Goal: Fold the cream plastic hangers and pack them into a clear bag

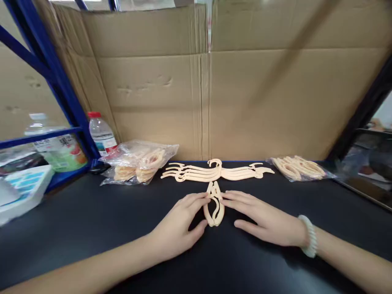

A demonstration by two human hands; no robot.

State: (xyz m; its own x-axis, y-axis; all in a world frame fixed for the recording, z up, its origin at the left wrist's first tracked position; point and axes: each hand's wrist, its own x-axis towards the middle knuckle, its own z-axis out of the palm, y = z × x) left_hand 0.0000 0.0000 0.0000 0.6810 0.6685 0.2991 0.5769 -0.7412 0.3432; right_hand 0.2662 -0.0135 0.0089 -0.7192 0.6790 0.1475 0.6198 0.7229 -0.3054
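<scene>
Right hand (263,218), pale beaded bracelet (310,237) at its wrist: fingers loosely extended, fingertips against the right side of a folded hanger (217,207), thumb clear of it. Left hand (182,222): also unclenched, fingertips on the left side, thumb near the rounded end. Neither is wrapped around it.

Folded hanger lies flat on the black, smooth worktop (76,220), between the two sets of fingertips. Long axis runs away from the wearer — rounded end near, two narrow tips far. Cream, looks like plastic; narrow loop with an S-curved piece inside.

Just beyond the fingertips, in line with those tips: hanger stack (217,175), same cream colour, spread left to right across both hands, hook end on the far side. It's the closest thing in the way.

Ahead of the left hand, off to its left: clear crinkled bag (137,161) of cream parts. Ahead-right of the right hand: flatter clear bag (300,168), similar parts.

Well left of the left hand: white tray (33,197) with blue patches, large bottle (59,143), red-capped bottle (101,132), blue metal-looking frame (58,77). Beyond everything — creased brown cardboard (153,90), upright.
</scene>
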